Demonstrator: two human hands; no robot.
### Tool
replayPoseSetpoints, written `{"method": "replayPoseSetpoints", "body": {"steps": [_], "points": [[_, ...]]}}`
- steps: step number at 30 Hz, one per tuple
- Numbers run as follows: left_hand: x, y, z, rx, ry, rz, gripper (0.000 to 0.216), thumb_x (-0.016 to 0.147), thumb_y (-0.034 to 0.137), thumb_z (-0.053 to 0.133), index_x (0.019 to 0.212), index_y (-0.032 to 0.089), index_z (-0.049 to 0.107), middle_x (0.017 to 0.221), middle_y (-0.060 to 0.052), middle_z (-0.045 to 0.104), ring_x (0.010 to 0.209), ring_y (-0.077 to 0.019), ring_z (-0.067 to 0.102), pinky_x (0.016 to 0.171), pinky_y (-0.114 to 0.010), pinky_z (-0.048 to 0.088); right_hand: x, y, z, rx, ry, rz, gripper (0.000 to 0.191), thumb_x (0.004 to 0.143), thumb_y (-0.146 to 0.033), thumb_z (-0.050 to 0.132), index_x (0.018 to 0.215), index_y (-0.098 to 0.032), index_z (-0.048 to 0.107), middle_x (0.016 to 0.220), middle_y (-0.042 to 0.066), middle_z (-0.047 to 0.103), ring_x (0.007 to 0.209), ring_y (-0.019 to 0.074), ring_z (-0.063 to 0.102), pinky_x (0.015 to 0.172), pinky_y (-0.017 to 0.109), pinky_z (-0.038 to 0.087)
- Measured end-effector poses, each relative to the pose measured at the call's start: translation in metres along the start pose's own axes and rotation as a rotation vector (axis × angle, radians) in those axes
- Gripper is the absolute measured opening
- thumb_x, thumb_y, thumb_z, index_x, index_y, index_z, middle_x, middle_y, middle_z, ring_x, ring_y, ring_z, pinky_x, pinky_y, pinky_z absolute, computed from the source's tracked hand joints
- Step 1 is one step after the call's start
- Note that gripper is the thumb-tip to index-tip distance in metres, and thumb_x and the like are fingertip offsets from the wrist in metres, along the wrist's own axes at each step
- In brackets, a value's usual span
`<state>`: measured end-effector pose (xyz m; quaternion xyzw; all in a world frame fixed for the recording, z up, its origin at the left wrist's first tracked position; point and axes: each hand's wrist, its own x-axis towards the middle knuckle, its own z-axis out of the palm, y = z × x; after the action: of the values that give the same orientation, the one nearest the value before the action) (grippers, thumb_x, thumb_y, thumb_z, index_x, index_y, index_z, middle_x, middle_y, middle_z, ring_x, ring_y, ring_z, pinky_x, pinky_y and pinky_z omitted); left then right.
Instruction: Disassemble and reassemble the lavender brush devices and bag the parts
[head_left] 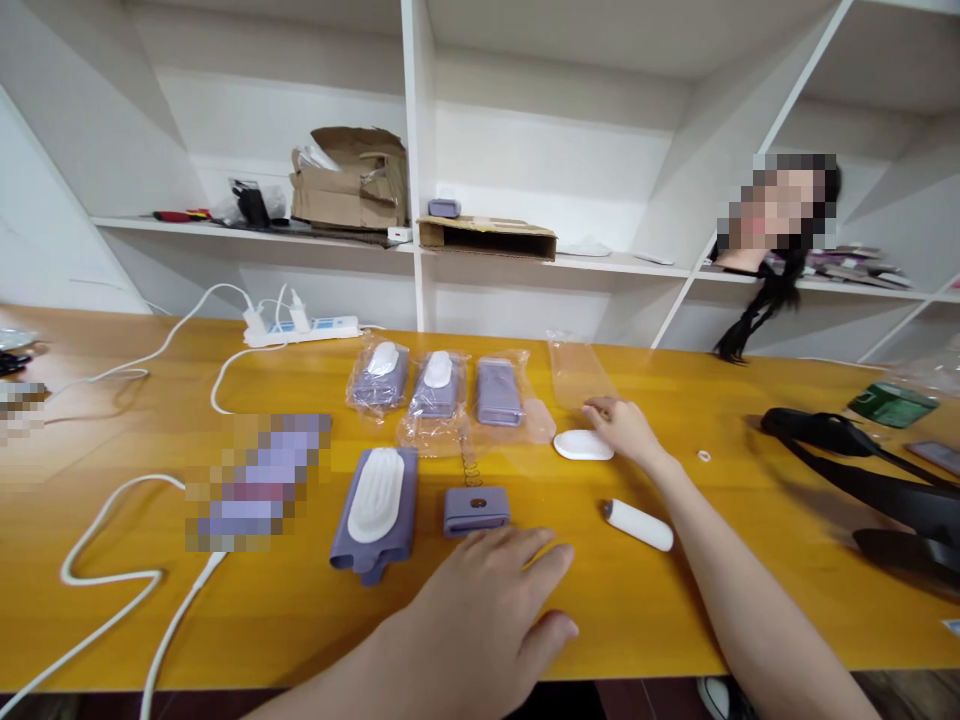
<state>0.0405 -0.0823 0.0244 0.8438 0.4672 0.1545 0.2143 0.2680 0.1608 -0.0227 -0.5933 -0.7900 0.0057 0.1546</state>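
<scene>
My left hand (499, 610) hangs over the near part of the table, fingers apart and holding nothing visible. Just beyond its fingertips is a small lavender block (476, 512) with a dark oval spot on top, and a dark coil spring (471, 472) behind it. My right hand (624, 432) reaches to a flat white oval piece (579, 446); its fingers are partly spread, and whether they touch the piece is unclear. Below it lies a white cylinder (641, 526) with a dark end. Left of the block sits a lavender sleeve (341, 535) with a ribbed white oval pad (375, 497).
Behind stand lavender pieces in clear bags (499, 392), near a flat clear bag (579, 372). A blurred lavender object (262, 480) and white cables lie left, with a power strip (330, 328) at the back. A black object (862, 470) and small ring (703, 456) are right.
</scene>
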Motion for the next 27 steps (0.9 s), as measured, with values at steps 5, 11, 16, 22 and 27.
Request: {"method": "replayPoseSetpoints", "body": {"steps": [5,11,16,22,27], "points": [[0.002,0.001,0.003,0.014,0.004,0.009,0.044,0.088,0.032,0.045,0.129,0.017,0.052,0.134,-0.012,0.054,0.119,-0.0295,0.051,0.099,-0.045,0.042,0.002,0.002,0.003,-0.004,-0.069,0.009,0.04,0.094,-0.042,0.033,0.112,-0.027,0.065,0.12,0.008,0.065,0.113,0.0288,0.056,0.088,0.039,0.041],[-0.002,-0.006,0.0,0.049,0.046,-0.053,0.045,0.089,0.03,0.044,0.132,0.017,0.048,0.136,-0.01,0.052,0.123,-0.0274,0.048,0.102,-0.047,0.039,-0.005,0.004,-0.01,-0.009,-0.043,0.034,0.05,0.094,-0.044,0.028,0.085,-0.017,0.069,0.09,0.015,0.072,0.09,0.0272,0.065,0.07,0.03,0.04],[0.005,-0.003,0.025,0.055,0.039,-0.015,0.045,0.091,0.031,0.039,0.133,0.017,0.047,0.139,-0.01,0.048,0.126,-0.0286,0.044,0.104,-0.048,0.037,-0.008,0.0,-0.018,0.012,0.011,0.032,0.045,0.094,-0.041,0.032,0.079,-0.017,0.067,0.086,0.015,0.071,0.084,0.0249,0.064,0.065,0.028,0.036],[0.061,0.02,0.097,0.16,0.171,0.231,0.054,0.088,0.025,0.043,0.141,0.026,0.031,0.151,-0.014,0.027,0.134,-0.0492,0.019,0.096,-0.071,0.029,-0.009,-0.004,-0.019,0.029,0.099,0.043,0.046,0.094,-0.041,0.029,0.084,-0.017,0.066,0.083,0.012,0.071,0.081,0.0224,0.064,0.066,0.027,0.036],[0.082,0.019,0.101,0.268,0.249,0.122,0.042,0.087,0.011,0.037,0.128,0.017,0.047,0.111,-0.013,0.059,0.11,-0.036,0.052,0.09,-0.054,0.044,-0.01,0.003,-0.016,0.059,0.089,0.009,0.04,0.092,-0.038,0.036,0.088,-0.016,0.07,0.086,0.01,0.073,0.084,0.0232,0.065,0.07,0.027,0.041]]}}
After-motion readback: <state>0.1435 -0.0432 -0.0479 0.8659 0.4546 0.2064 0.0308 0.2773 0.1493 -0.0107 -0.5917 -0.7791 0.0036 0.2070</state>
